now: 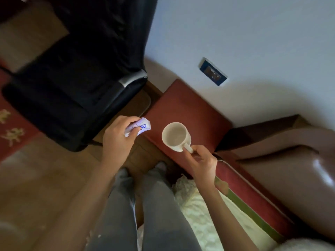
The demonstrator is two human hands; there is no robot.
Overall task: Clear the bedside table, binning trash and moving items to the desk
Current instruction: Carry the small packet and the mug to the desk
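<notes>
Mug (176,136), cream, empty: right hand (203,163) is pinching its handle, holding it above the red bedside table (190,109). Crumpled paper (140,126): left hand (117,136) is gripping it beside the table's edge.

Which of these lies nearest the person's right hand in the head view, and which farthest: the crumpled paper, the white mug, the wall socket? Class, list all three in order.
From the right hand:
1. White mug, gripped by its handle in that hand, over the red bedside table.
2. Crumpled paper, across to the left, held in the left hand.
3. Wall socket, up on the wall behind the table.
</notes>
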